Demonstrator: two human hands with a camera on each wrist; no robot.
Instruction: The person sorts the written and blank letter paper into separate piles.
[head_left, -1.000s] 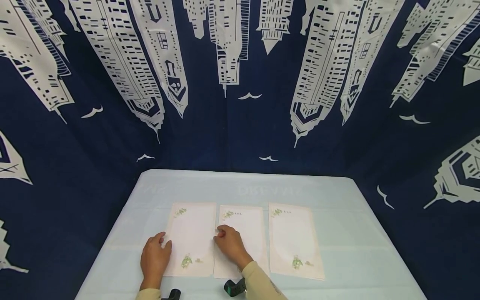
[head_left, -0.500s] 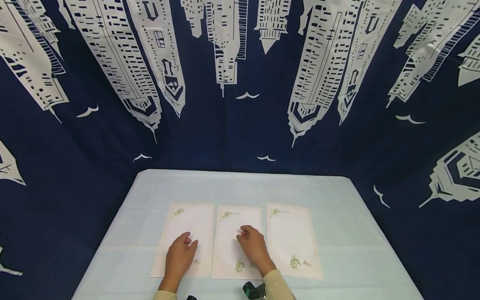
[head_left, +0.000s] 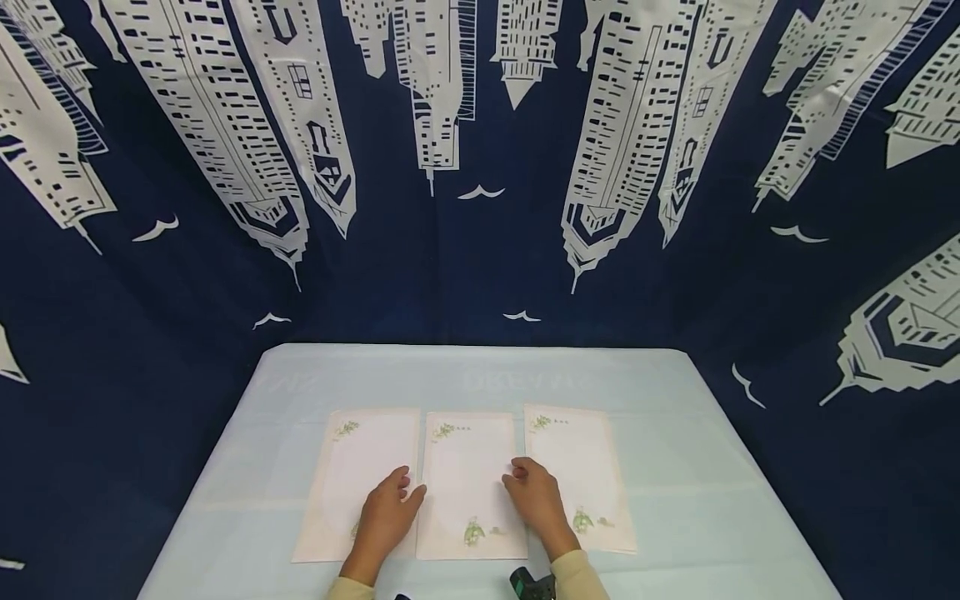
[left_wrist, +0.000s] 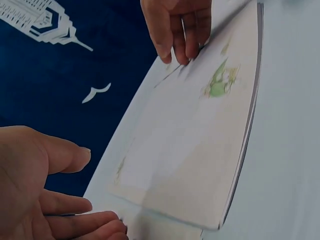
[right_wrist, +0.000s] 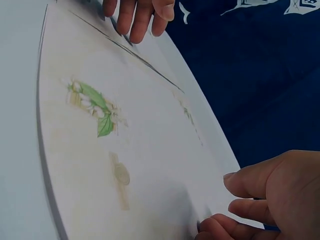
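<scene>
Three portrait rectangles of pale letter paper with pink borders and green floral prints lie side by side: a left one (head_left: 337, 487), a middle one (head_left: 467, 475) and a right one (head_left: 588, 467). Along its near edge, the middle paper (left_wrist: 185, 145) shows the thickness of a stack. My left hand (head_left: 385, 518), fingers loosely bent, is at the gap between left and middle papers, covering part of the left one's print. Across from it, my right hand (head_left: 542, 502) has its fingertips at the middle paper's right edge. Neither hand grips anything; the palms face each other.
A pale cloth-covered table (head_left: 697, 500) bears the papers. Behind and beside it hangs a dark blue curtain (head_left: 450, 275) with white building and bird prints. A black wrist device (head_left: 531, 586) sits below my right hand by the sleeve (head_left: 581, 577).
Both hands have moved right: the left from the left paper's outer edge to its inner edge, the right across the middle paper. The left paper's lower left corner now reaches farther left.
</scene>
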